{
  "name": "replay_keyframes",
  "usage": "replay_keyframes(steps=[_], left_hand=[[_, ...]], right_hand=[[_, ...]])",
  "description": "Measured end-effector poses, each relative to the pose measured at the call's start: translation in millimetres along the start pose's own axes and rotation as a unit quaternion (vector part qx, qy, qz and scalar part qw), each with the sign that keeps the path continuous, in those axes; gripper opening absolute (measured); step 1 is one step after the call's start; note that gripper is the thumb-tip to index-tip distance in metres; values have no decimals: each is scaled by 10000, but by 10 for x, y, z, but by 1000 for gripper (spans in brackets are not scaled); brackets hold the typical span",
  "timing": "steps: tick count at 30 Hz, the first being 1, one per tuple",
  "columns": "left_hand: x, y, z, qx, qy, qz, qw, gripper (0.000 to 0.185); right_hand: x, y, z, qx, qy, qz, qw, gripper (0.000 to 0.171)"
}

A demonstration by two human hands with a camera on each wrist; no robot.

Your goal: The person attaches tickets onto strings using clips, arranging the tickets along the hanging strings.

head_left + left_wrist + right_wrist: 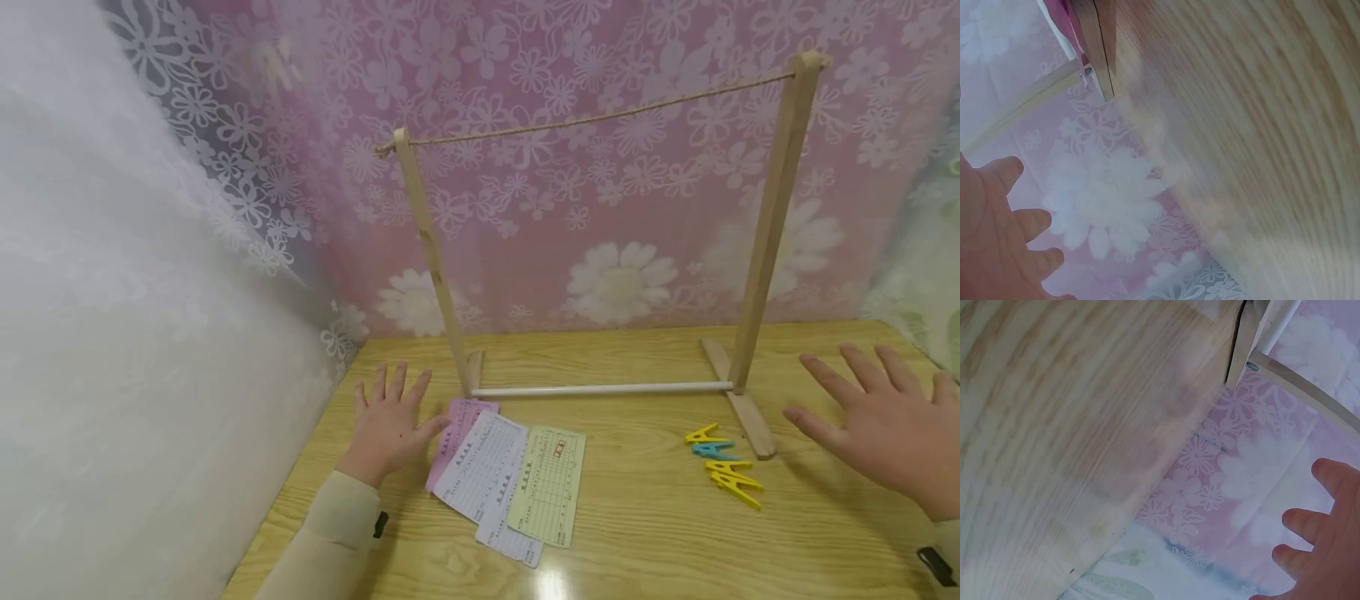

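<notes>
A small wooden rack [772, 208] with a twine line [600, 118] strung across its top stands on the wooden table [645, 533]. Three paper cards lie fanned in front of it: pink [459, 421], white [483, 467] and pale green [550, 483]. Several small clothes pegs [723, 467], yellow and blue, lie by the rack's right foot. My left hand [390, 425] rests flat on the table, fingers spread, its thumb beside the pink card. My right hand [885, 425] hovers open right of the pegs, holding nothing. The wrist views show spread fingers [1004, 231] [1329, 531] over table and curtain.
A pink floral curtain [600, 208] hangs right behind the rack. A white lace curtain [112, 333] closes off the left side, and a greenish cloth [922, 275] the right. The rack's white crossbar [600, 389] lies low across the table.
</notes>
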State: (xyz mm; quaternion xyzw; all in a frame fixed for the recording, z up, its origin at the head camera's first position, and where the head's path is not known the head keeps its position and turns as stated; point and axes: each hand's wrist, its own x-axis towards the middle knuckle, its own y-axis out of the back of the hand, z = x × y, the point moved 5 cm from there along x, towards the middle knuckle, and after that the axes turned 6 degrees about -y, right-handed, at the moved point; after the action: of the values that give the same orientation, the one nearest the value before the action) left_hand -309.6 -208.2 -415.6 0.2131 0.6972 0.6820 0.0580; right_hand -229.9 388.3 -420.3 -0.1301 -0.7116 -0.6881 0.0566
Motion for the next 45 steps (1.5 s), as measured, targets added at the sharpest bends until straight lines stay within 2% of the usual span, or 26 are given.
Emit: replay_keyframes(steps=[15, 23, 31, 35, 39, 45], left_hand=[[-18, -13, -16, -128, -4, 6, 9999, 83], [-17, -34, -37, -10, -21, -44, 10000, 90], [-22, 42, -23, -12, -65, -89, 9999, 92], [-12, 26, -16, 55, -67, -200, 9998, 92], [-3, 5, 18, 52, -156, -289, 9994, 90], [33, 30, 154, -205, -527, -175, 9982, 78]], right_hand=[[-20, -9, -61, 29, 113, -20, 9999, 99], [-1, -46, -39, -50, 192, 74, 9998, 99], [-21, -25, -38, -95, 86, 30, 9999, 96], [-35, -50, -31, -186, 224, 20, 9996, 99], [-47, -94, -48, -151, 431, 86, 9989, 97], [-30, -126, -132, 308, 605, 158, 9976, 83]])
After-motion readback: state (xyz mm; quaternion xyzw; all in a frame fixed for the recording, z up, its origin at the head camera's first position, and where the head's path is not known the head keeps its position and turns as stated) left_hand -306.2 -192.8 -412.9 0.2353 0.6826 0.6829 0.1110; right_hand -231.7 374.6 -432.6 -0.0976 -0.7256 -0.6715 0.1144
